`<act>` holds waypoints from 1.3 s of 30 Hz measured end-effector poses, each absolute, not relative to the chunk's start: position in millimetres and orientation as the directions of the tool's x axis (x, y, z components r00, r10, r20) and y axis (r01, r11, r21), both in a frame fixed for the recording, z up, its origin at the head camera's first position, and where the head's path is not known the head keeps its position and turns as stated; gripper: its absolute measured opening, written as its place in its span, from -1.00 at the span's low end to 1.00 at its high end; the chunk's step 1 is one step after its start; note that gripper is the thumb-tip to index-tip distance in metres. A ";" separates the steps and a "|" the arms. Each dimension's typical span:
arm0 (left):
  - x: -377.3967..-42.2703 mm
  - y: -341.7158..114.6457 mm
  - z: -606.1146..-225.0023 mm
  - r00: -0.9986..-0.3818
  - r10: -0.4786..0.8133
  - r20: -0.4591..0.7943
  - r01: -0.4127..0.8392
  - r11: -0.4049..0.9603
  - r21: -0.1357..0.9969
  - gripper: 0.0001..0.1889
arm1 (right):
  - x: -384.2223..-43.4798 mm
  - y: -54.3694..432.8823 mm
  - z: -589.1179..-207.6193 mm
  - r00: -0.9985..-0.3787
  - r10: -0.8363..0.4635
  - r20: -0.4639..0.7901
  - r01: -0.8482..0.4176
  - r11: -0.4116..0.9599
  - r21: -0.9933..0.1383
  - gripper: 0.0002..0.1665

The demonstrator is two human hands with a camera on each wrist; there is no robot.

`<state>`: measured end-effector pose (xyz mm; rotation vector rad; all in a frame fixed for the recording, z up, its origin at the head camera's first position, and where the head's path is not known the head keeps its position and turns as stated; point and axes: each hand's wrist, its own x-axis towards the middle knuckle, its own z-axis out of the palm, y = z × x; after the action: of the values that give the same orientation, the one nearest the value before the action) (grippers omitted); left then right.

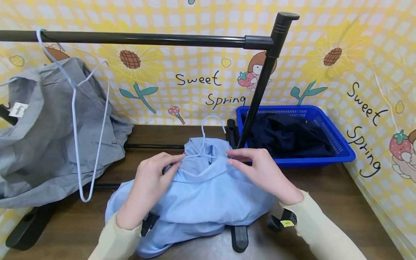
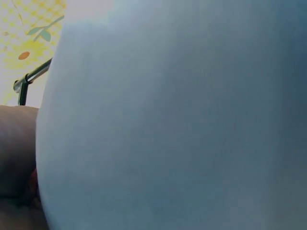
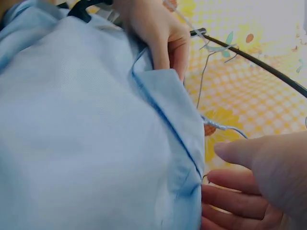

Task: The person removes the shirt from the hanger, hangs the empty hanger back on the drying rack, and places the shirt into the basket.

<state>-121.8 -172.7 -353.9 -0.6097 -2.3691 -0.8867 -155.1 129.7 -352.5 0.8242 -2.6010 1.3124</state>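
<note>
A light-blue shirt [image 1: 208, 202] lies bunched in front of me in the head view, its collar facing up. Out of the neck opening rises the hook of a pale hanger [image 1: 203, 130], whose shoulders run down into the collar. My left hand [image 1: 154, 173] pinches the collar's left side between thumb and fingers. At the collar's right side is my right hand [image 1: 260, 171], fingertips touching the cloth, thumb and fingers apart in the right wrist view. Blue cloth [image 2: 168, 120] fills most of the left wrist view and hides the left fingers there.
A black rail [image 1: 156, 38] on a post crosses above the table. From it hangs a pale hanger [image 1: 75, 108], beside a grey shirt [image 1: 58, 133] at left. Behind the post, a blue basket [image 1: 344, 153] holds dark navy cloth [image 1: 289, 137]. A black rack foot [image 1: 239, 240] shows under the shirt.
</note>
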 end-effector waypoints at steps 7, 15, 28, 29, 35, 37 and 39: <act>-120.0 -167.5 -354.4 -0.732 0.217 0.646 0.594 0.668 0.448 -0.70 | -160.7 118.7 -346.6 -0.866 -0.420 0.271 -0.468 0.490 -0.735 -0.82; -119.5 -166.1 -354.3 -0.723 0.220 0.654 0.598 0.673 0.435 -0.70 | -156.9 114.0 -343.6 -0.857 -0.414 0.305 -0.498 0.520 -0.694 -0.92; -109.2 -189.5 -337.0 -0.825 0.179 0.537 0.461 0.762 0.454 -0.69 | -159.9 124.3 -349.0 -0.846 -0.370 0.384 -0.531 0.532 -0.659 -0.93; -108.9 -189.4 -336.1 -0.834 0.181 0.521 0.449 0.770 0.453 -0.71 | -159.8 124.7 -349.3 -0.844 -0.369 0.390 -0.535 0.529 -0.659 -0.93; -111.4 -184.2 -335.6 -0.854 0.189 0.485 0.426 0.790 0.442 -0.80 | -158.4 123.7 -348.4 -0.810 -0.382 0.445 -0.586 0.499 -0.638 -0.93; -112.1 -183.2 -336.4 -0.848 0.181 0.498 0.428 0.788 0.443 -0.81 | -158.1 123.4 -348.2 -0.802 -0.386 0.456 -0.597 0.495 -0.631 -0.92; -112.6 -182.6 -337.1 -0.838 0.176 0.516 0.435 0.785 0.440 -0.82 | -157.8 123.2 -347.8 -0.799 -0.387 0.461 -0.601 0.493 -0.629 -0.92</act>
<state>-112.6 -182.6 -337.1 -0.4587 -2.5207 -0.7763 -157.8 123.2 -347.8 0.8405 -2.4816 1.1971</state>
